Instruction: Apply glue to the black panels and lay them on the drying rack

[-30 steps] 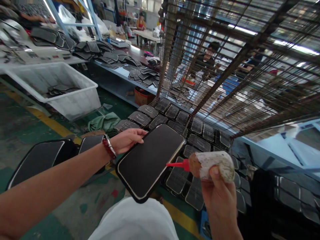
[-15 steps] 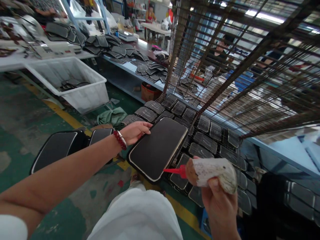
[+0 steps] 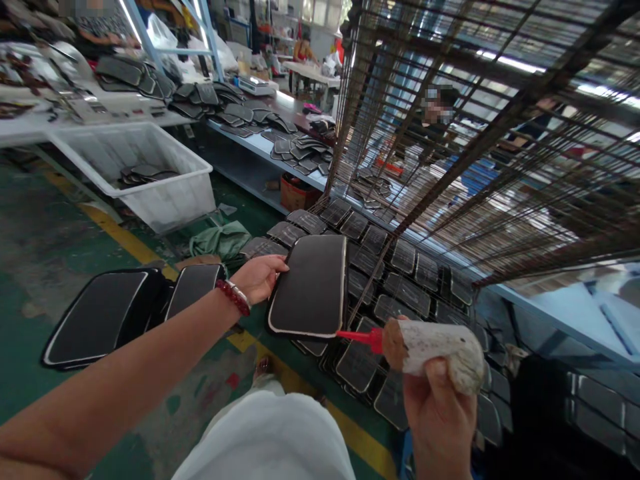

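My left hand (image 3: 261,277) pinches the left edge of a black panel (image 3: 310,287) with rounded corners and a pale line round its border. The panel is held up in front of me, over the lower part of a wire rack. In my right hand (image 3: 440,407) is a glue bottle (image 3: 435,350), wrapped in worn whitish material and lying sideways. Its red nozzle (image 3: 360,337) points left, with the tip at the panel's lower right corner. Fingers on the bottle's far side are hidden.
Many similar panels (image 3: 403,300) lie on the rack, whose upper wire shelves (image 3: 480,147) tilt up on the right. More panels (image 3: 97,317) are stacked at left. A white bin (image 3: 170,193) stands beyond, near a blue bench (image 3: 250,150) with black pieces. People work in the background.
The panel has turned more upright and shifted slightly left. The nozzle tip stays by its lower right corner, and the bottle has moved a little to the right.
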`<state>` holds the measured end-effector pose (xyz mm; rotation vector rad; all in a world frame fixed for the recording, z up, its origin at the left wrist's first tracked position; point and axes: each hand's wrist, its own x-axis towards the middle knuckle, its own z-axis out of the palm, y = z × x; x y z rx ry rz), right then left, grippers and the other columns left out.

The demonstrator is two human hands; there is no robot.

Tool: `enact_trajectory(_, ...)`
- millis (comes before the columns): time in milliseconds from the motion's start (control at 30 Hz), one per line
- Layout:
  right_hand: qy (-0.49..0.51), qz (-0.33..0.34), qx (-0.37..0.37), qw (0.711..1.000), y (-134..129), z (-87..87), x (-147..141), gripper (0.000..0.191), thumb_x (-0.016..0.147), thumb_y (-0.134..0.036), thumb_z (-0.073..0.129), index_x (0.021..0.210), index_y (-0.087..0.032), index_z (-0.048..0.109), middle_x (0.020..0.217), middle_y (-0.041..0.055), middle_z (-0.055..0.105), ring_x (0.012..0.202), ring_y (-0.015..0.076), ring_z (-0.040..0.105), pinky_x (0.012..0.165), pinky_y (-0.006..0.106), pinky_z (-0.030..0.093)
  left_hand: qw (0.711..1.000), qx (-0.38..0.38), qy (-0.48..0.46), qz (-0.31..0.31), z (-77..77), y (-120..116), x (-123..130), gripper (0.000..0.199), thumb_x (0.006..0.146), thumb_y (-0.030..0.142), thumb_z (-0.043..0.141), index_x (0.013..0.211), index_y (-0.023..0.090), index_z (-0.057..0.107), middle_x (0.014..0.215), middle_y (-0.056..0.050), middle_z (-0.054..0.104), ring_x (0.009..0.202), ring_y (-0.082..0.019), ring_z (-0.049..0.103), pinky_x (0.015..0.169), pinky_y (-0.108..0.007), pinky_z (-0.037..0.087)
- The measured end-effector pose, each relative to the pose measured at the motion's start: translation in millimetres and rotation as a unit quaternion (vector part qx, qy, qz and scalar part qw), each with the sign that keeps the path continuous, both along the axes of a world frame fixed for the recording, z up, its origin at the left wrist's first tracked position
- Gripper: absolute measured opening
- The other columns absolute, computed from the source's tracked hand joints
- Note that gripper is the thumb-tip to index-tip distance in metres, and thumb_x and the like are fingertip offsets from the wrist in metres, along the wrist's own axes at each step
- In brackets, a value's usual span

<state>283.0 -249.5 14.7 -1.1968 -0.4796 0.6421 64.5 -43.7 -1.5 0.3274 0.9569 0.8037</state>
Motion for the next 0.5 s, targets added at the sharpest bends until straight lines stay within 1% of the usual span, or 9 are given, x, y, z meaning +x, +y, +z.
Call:
enact_trajectory(33, -0.005, -0.016, 0.009, 1.000, 1.9, 0.1, 1.5, 0.050, 0.079, -0.025, 0.069, 0.127, -0.028, 0.053, 0.118, 0.0065, 0.065, 0.112, 0.0272, 0.061, 0.093, 0.048, 0.053, 1.000, -0.019, -0.016, 0.008, -0.4, -2.6, 0.6, 0.029, 0.063, -0.011, 0.047, 0.074, 0.013, 0.059, 0.060, -0.003, 0.067, 0.049, -0.014, 0.065, 0.049, -0.019, 0.056)
enact_trajectory(100, -0.016, -0.041, 0.026, 0.999, 6.1, 1.0, 4.9, 0.047, 0.081, -0.024, 0.068, 0.126, -0.028, 0.055, 0.123, 0.0044, 0.063, 0.115, 0.0251, 0.059, 0.096, 0.045, 0.052, 0.997, -0.068, -0.043, 0.019, 0.3, -9.2, 2.6, 0.027, 0.066, -0.010, 0.045, 0.072, 0.013, 0.057, 0.055, -0.002, 0.065, 0.039, -0.010, 0.059, 0.040, -0.013, 0.050)
enact_trajectory(200, -0.026, -0.071, 0.049, 0.996, 12.2, 4.1, 10.2, 0.041, 0.082, -0.021, 0.067, 0.121, -0.028, 0.058, 0.129, 0.0012, 0.059, 0.121, 0.0225, 0.054, 0.096, 0.039, 0.052, 0.989, -0.137, -0.050, 0.034, 0.5, -18.6, 6.1, 0.024, 0.071, -0.009, 0.044, 0.070, 0.013, 0.053, 0.047, -0.001, 0.058, 0.030, -0.007, 0.051, 0.030, -0.007, 0.040)
enact_trajectory(267, -0.025, -0.089, 0.062, 0.994, 15.1, 6.2, 12.9, 0.039, 0.080, -0.019, 0.068, 0.117, -0.028, 0.060, 0.130, -0.0001, 0.058, 0.123, 0.0210, 0.052, 0.094, 0.034, 0.054, 0.985, -0.162, -0.053, 0.034, -2.5, -22.9, 8.0, 0.022, 0.073, -0.007, 0.044, 0.073, 0.012, 0.054, 0.047, -0.001, 0.058, 0.030, -0.006, 0.050, 0.030, -0.006, 0.040)
enact_trajectory(367, -0.019, -0.109, 0.070, 0.991, 16.4, 6.6, 14.1, 0.040, 0.077, -0.015, 0.070, 0.114, -0.028, 0.062, 0.129, -0.0013, 0.059, 0.123, 0.0188, 0.052, 0.092, 0.028, 0.053, 0.980, -0.181, -0.080, 0.030, -8.8, -26.7, 10.8, 0.020, 0.074, -0.005, 0.044, 0.080, 0.010, 0.055, 0.054, -0.004, 0.063, 0.031, -0.006, 0.052, 0.031, -0.005, 0.041)
enact_trajectory(433, -0.014, -0.114, 0.071, 0.991, 15.4, 4.4, 13.0, 0.039, 0.077, -0.016, 0.071, 0.114, -0.028, 0.062, 0.129, -0.0021, 0.059, 0.123, 0.0179, 0.052, 0.093, 0.027, 0.053, 0.976, -0.191, -0.094, 0.037, -11.2, -28.3, 13.2, 0.021, 0.074, -0.006, 0.043, 0.083, 0.010, 0.055, 0.056, -0.004, 0.064, 0.030, -0.005, 0.051, 0.030, -0.005, 0.040)
enact_trajectory(500, -0.010, -0.110, 0.066, 0.992, 13.8, 0.7, 10.7, 0.040, 0.079, -0.017, 0.070, 0.116, -0.028, 0.061, 0.130, -0.0015, 0.058, 0.123, 0.0186, 0.052, 0.092, 0.028, 0.054, 0.974, -0.200, -0.093, 0.050, -11.8, -29.2, 15.7, 0.022, 0.074, -0.006, 0.043, 0.084, 0.009, 0.055, 0.054, -0.004, 0.062, 0.029, -0.005, 0.050, 0.029, -0.005, 0.040)
